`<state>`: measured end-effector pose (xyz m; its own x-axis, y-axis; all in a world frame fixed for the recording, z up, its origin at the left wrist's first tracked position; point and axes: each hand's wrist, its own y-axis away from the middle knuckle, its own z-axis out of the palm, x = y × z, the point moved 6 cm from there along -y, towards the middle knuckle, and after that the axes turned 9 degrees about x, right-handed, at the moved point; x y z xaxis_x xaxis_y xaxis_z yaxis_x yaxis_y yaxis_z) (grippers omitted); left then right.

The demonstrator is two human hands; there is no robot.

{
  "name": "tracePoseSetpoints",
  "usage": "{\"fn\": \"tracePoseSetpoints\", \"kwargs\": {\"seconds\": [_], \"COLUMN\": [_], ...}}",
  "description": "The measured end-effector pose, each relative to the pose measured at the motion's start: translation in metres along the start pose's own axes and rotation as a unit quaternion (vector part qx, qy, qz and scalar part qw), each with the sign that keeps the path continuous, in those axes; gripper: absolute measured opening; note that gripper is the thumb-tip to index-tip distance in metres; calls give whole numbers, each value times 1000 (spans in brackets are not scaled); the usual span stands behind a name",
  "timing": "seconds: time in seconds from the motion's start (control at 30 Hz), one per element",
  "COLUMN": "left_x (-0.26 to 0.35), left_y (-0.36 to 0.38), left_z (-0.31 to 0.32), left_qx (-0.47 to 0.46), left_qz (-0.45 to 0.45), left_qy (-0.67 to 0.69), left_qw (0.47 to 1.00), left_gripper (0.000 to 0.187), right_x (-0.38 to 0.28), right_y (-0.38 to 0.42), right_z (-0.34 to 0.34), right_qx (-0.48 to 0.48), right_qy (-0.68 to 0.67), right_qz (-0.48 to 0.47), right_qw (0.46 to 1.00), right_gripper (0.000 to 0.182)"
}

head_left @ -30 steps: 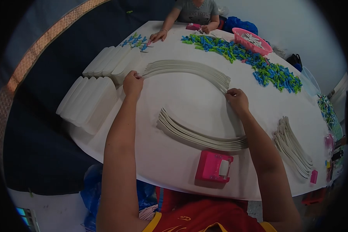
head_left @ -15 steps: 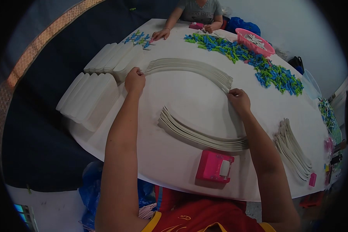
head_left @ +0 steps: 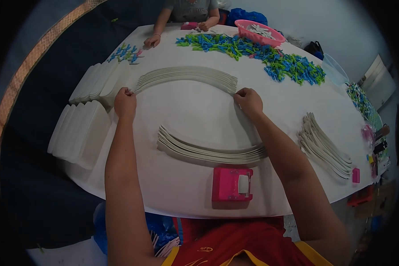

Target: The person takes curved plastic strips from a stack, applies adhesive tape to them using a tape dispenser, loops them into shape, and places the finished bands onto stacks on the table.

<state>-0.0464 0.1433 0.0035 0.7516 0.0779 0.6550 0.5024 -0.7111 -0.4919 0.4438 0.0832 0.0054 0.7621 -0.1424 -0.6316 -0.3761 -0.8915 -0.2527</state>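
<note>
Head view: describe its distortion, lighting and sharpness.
Head view: strong fisheye, so the table edge bows and the corners go black; soft even light, faint shadows under the pink tool and strips; centre sharp, the far clips softer; no glare.

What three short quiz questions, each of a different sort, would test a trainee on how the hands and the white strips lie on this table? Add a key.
1. True or false: the left hand and the right hand grip opposite ends of the far arched stack of white strips.
2. What lies nearest the person's body on the table? A) pink basket B) pink punch-like tool C) blue and green clips
3. Fill in: the second stack of strips lies between the arms and is touched by ____ hand.

Key
1. True.
2. B, the pink punch-like tool; the pink basket and the blue and green clips lie on the far side.
3. Neither.
</note>
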Motion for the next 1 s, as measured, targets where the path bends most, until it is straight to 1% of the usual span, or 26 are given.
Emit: {"fn": "tracePoseSetpoints", "kwargs": {"seconds": [0.07, 0.27, 0.57, 1.0], "left_x": [2, 2, -5, -3], "left_y": [1, 1, -3, -2], "left_z": [-3, -3, 2, 0], "left_qx": [3, 1, -1, 3], "left_qz": [-2, 2, -3, 12], "left_qy": [5, 5, 1, -7], "left_qw": [1000, 1000, 1000, 1000], "left_gripper": [30, 31, 33, 32], "right_x": [-4, -4, -7, -5], "right_y": [1, -1, 0, 2], "right_z": [-2, -4, -6, -5], "right_qx": [17, 22, 49, 56], "right_qy": [13, 14, 35, 48], "right_qz": [-16, 2, 3, 0], "right_qw": [1000, 1000, 998, 997], "right_gripper": [27, 25, 23, 25]}}
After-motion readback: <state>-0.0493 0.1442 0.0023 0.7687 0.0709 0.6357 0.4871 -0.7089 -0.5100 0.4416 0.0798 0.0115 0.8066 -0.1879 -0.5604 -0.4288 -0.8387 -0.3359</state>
